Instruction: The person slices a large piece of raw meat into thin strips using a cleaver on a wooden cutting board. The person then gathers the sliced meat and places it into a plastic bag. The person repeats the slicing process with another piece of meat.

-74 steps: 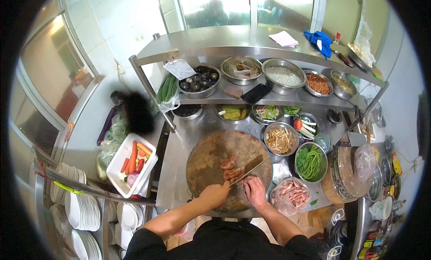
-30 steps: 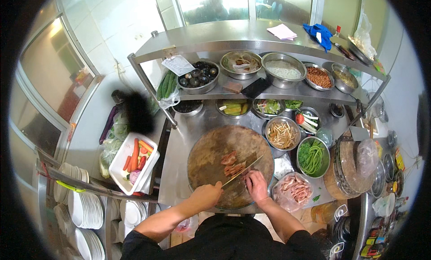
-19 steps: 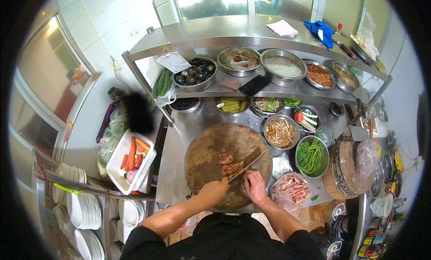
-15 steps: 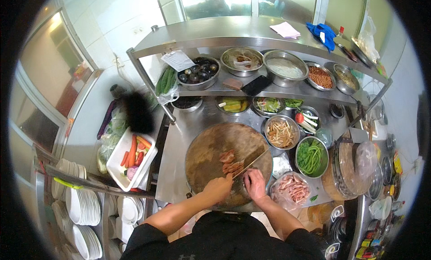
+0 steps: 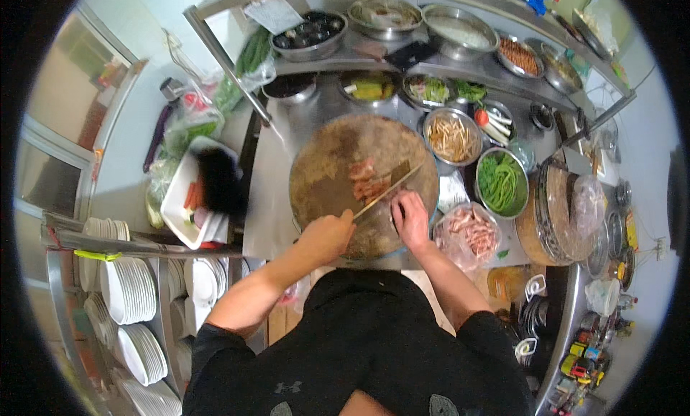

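My left hand (image 5: 327,238) is closed round the handle of a knife with a wide blade (image 5: 384,192), held slanting over a round wooden chopping board (image 5: 323,157). Sliced reddish-brown meat (image 5: 365,180) lies on the board, just left of the blade. On the near right of the board rests my right hand (image 5: 412,218), its fingers bent and drawn together close to the blade. Whatever lies under those fingers is hidden. Beside the right wrist sits a clear plastic bag of pale pink meat strips (image 5: 468,233).
Bowls of green stems (image 5: 501,185) and pale brown strips (image 5: 451,137) stand right of the board. A second thick round board (image 5: 550,218) is farther right. A white tub of vegetables (image 5: 180,197) at left is partly covered by a dark blur. A metal shelf (image 5: 345,59) spans the back.
The view has tipped downward, so everything sits higher in the picture. My left hand and the knife have drawn back left and nearer me, and the blade stands farther from my right fingers.
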Demonstrator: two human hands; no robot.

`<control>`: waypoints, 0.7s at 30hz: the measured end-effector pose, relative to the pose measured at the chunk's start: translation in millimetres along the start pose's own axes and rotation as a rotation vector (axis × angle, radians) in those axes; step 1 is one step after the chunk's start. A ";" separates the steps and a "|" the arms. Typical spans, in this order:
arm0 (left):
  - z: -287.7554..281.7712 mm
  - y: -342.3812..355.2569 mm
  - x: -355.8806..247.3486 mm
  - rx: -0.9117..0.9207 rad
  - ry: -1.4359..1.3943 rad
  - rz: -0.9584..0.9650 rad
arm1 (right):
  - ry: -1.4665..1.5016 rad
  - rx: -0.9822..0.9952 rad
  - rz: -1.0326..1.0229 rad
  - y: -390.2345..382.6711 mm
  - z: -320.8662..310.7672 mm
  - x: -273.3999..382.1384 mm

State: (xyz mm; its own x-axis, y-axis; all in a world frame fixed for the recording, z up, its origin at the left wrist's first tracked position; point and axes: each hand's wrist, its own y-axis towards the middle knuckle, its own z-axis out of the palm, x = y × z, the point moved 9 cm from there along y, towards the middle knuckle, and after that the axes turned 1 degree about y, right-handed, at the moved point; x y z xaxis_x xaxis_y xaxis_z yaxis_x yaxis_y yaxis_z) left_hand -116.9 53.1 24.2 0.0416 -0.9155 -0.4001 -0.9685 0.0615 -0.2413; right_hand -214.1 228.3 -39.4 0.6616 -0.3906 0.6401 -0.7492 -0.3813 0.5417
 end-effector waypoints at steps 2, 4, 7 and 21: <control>1.8 -1.5 2.4 0.014 -0.004 -0.014 | 0.025 0.006 0.007 2.6 -2.3 7.7; 1.5 -0.3 0.6 0.021 -0.016 -0.014 | 0.036 0.010 0.011 4.1 -3.7 11.8; 1.4 6.6 -4.1 0.022 -0.046 0.006 | 0.032 0.015 0.020 5.0 -3.3 10.8; 29.7 52.6 1.6 -0.139 -0.133 -0.023 | -0.006 0.024 0.023 5.7 2.9 5.9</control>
State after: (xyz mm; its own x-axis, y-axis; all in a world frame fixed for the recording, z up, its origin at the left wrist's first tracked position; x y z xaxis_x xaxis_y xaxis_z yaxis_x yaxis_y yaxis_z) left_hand -160.5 66.7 -15.4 0.0875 -0.8547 -0.5117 -0.9911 -0.0231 -0.1309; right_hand -214.4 221.4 -34.1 0.6441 -0.4046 0.6492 -0.7635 -0.3921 0.5131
